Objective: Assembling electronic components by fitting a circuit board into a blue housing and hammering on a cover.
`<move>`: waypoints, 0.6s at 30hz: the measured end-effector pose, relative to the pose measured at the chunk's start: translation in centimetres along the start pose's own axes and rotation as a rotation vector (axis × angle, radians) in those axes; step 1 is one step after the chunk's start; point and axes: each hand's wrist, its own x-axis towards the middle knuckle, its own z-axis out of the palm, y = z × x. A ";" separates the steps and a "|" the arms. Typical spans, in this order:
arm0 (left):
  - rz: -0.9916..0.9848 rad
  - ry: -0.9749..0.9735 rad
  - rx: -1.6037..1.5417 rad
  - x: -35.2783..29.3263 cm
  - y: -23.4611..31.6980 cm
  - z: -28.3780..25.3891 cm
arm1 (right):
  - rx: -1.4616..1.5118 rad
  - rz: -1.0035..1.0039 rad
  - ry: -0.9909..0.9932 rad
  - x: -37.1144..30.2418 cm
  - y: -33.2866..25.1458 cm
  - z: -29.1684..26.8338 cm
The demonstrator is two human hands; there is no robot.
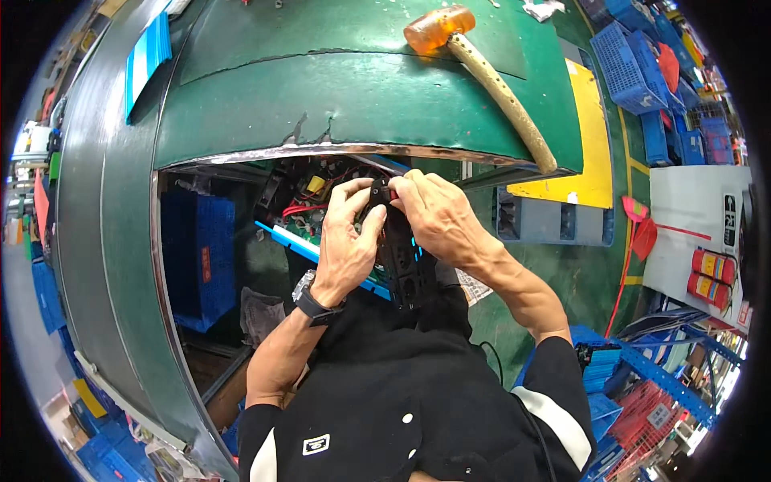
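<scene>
Low over my lap, in front of the workbench edge, my left hand [349, 241] and my right hand [440, 217] meet at the upper end of a long black slotted part [405, 269]. The left fingers and thumb are closed on a small black block [380, 191] at that end. My right fingers pinch the same end from the other side, partly hiding a small red bit. Beneath the hands lies an open bin of electronic scrap [309, 197], with red wires, a yellow component and green boards. A light blue strip [281, 237] runs along its near side.
On the green workbench [241, 104] lies a mallet [502, 88] with an amber head, its handle overhanging the right corner. Blue crates [197, 261] stand under the bench at left. Further right are a yellow board [590, 136], a grey pallet [554, 221] and blue baskets [630, 68].
</scene>
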 end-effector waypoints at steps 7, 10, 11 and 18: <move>0.050 0.125 0.223 -0.8 0.7 1.2 | 0.239 0.294 -0.113 0.9 1.0 -0.5; 0.008 0.162 0.220 -0.8 1.6 1.0 | 0.042 0.122 -0.196 1.2 0.4 -1.1; -0.039 0.143 0.137 -0.9 2.0 0.8 | 0.012 0.111 -0.243 1.3 0.2 -1.2; -0.188 0.056 -0.008 -1.4 2.5 1.5 | 0.245 0.348 -0.246 3.2 0.8 -1.2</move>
